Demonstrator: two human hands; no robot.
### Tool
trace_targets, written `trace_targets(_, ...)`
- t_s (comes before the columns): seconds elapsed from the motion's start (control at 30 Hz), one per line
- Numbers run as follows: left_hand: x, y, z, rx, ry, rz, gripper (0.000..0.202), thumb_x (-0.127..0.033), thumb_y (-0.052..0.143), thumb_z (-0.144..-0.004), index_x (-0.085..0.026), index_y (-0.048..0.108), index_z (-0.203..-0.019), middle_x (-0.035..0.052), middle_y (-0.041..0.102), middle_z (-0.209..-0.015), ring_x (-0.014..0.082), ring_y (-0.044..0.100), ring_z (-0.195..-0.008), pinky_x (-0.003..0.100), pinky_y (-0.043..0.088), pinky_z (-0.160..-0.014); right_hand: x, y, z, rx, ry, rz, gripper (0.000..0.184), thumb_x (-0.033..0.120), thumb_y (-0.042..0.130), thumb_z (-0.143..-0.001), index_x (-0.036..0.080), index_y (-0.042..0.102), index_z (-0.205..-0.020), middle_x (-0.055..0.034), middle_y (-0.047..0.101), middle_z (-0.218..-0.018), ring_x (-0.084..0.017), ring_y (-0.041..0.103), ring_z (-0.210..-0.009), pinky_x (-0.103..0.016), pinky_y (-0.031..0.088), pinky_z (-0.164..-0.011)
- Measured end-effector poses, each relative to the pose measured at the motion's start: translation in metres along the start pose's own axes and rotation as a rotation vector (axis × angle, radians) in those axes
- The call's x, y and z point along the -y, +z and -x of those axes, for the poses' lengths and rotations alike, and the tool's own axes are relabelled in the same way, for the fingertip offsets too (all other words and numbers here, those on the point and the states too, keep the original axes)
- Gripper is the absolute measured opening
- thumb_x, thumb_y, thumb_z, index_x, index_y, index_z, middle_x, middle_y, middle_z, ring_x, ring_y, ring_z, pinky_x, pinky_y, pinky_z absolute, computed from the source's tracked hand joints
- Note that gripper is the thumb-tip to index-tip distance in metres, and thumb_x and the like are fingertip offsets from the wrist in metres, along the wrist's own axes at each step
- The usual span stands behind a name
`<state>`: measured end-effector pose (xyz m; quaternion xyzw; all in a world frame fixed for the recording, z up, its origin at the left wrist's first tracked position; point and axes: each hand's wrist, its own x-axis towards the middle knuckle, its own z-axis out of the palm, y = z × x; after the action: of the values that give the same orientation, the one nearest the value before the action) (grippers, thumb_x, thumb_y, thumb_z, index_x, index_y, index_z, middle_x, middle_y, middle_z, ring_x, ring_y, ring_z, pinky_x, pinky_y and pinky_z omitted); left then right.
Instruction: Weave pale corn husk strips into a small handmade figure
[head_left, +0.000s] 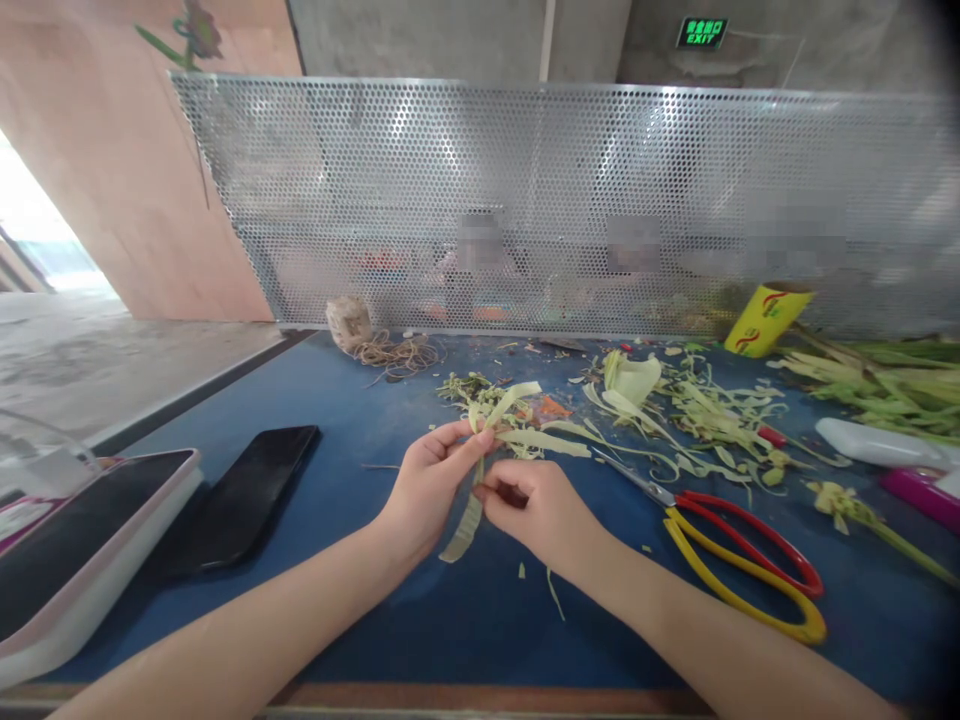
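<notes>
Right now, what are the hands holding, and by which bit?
A pale green leaf strip, pinched near its middle by the left hand and right hand; the lower end dangles.

head cam | forward-down | close above left hand (427,485), right hand (536,510) | faces mesh screen (525,200)

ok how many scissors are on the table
1: red-and-yellow-handled scissors lie on the blue table just right of the right hand, which pinches a leaf strip with the left hand. Others might be hidden under the leaf scraps.
</notes>
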<state>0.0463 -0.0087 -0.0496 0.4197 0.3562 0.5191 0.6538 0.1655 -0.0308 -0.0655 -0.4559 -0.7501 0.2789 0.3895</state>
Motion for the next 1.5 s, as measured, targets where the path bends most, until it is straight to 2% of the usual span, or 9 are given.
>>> trace_targets(0.23, -0.003, -0.001, -0.003, 0.072, -0.029, -0.047, 0.022, -0.033, 0.065, -0.066, -0.012, 0.066, -0.073, 0.005, 0.068, -0.067, 0.014, 0.062, -0.06, 0.022, 0.048, -0.058, -0.002, -0.007, 0.002, 0.078, 0.067, -0.065, 0.024, 0.026, 0.043, -0.079, 0.017, 0.045, -0.057, 0.0041, 0.043, -0.048, -0.007, 0.038, -0.042, -0.018, 0.028, -0.042)
trace_targets(0.47, -0.01, -0.003, -0.002, 0.108, -0.015, -0.081, 0.028, -0.037, 0.062, -0.068, -0.012, 0.069, -0.079, 0.0089, 0.07, -0.082, 0.0191, 0.063, -0.081, 0.024, 0.044, -0.079, 0.006, -0.039, 0.01, -0.095, 0.02, 0.044, 0.03, 0.032, 0.035, -0.086, 0.018, 0.052, -0.065, 0.0028, 0.044, -0.05, -0.009, 0.044, -0.045, -0.019, 0.032, -0.044)
trace_targets(0.63, -0.011, -0.003, -0.001, 0.162, -0.041, -0.087, 0.025, -0.034, 0.063, -0.069, -0.014, 0.068, -0.083, 0.0103, 0.069, -0.089, 0.0216, 0.063, -0.084, 0.027, 0.046, -0.077, -0.002, -0.045, 0.008, -0.229, -0.15, 0.279, 0.008, 0.018, 0.043, -0.079, 0.02, 0.051, -0.079, 0.0, 0.053, -0.066, -0.011, 0.049, -0.057, -0.022, 0.039, -0.053)
trace_targets(0.83, -0.01, -0.002, -0.001, 0.184, -0.078, 0.03, 0.017, -0.027, 0.064, -0.069, -0.013, 0.066, -0.08, 0.0093, 0.069, -0.08, 0.0198, 0.064, -0.077, 0.027, 0.048, -0.07, -0.009, -0.038, 0.007, -0.341, -0.536, 0.699, 0.021, 0.012, 0.049, -0.076, 0.02, 0.051, -0.096, -0.0079, 0.053, -0.09, -0.019, 0.048, -0.084, -0.035, 0.04, -0.077)
trace_targets(0.93, -0.008, -0.002, 0.001, 0.173, -0.131, 0.031, 0.013, -0.025, 0.063, -0.071, -0.013, 0.064, -0.076, 0.0068, 0.068, -0.075, 0.015, 0.063, -0.07, 0.023, 0.048, -0.066, -0.01, -0.032, 0.007, -0.33, -0.675, 0.888, 0.021, 0.01, 0.05, -0.077, 0.023, 0.055, -0.093, -0.0068, 0.054, -0.093, -0.018, 0.046, -0.084, -0.037, 0.036, -0.081)
trace_targets(1.07, -0.006, -0.002, 0.001, 0.153, -0.096, -0.006, 0.011, -0.019, 0.067, -0.066, -0.013, 0.063, -0.075, 0.0031, 0.067, -0.072, 0.01, 0.06, -0.066, 0.018, 0.047, -0.065, -0.01, -0.029, 0.007, -0.34, -0.712, 0.861, 0.013, 0.011, 0.053, -0.077, 0.022, 0.058, -0.083, -0.0052, 0.056, -0.09, -0.017, 0.046, -0.084, -0.036, 0.035, -0.081)
trace_targets(1.27, -0.005, -0.005, -0.001, 0.092, -0.012, -0.106, 0.025, -0.02, 0.07, -0.062, -0.012, 0.063, -0.085, 0.0056, 0.07, -0.072, 0.0143, 0.063, -0.064, 0.024, 0.048, -0.063, -0.007, -0.029, 0.007, -0.333, -0.533, 0.439, 0.004, 0.018, 0.055, -0.077, 0.021, 0.058, -0.075, -0.0033, 0.055, -0.082, -0.016, 0.05, -0.082, -0.032, 0.04, -0.076)
trace_targets(1.4, -0.006, -0.005, 0.0, 0.072, 0.077, -0.224, 0.021, -0.02, 0.07, -0.061, -0.015, 0.066, -0.081, 0.0051, 0.071, -0.075, 0.017, 0.065, -0.075, 0.027, 0.047, -0.076, -0.011, -0.028, 0.004, -0.422, -0.228, 0.017, 0.006, 0.023, 0.055, -0.076, 0.02, 0.055, -0.071, -0.004, 0.058, -0.082, -0.016, 0.055, -0.081, -0.03, 0.044, -0.075)
trace_targets(1.5, -0.007, -0.004, 0.002, 0.075, 0.083, -0.266, 0.019, -0.018, 0.07, -0.06, -0.015, 0.066, -0.078, 0.0052, 0.072, -0.076, 0.0174, 0.065, -0.075, 0.024, 0.048, -0.073, -0.013, -0.026, 0.002, -0.401, -0.003, -0.171, 0.01, 0.028, 0.054, -0.076, 0.019, 0.055, -0.071, -0.0025, 0.06, -0.073, -0.015, 0.058, -0.068, -0.027, 0.047, -0.063)
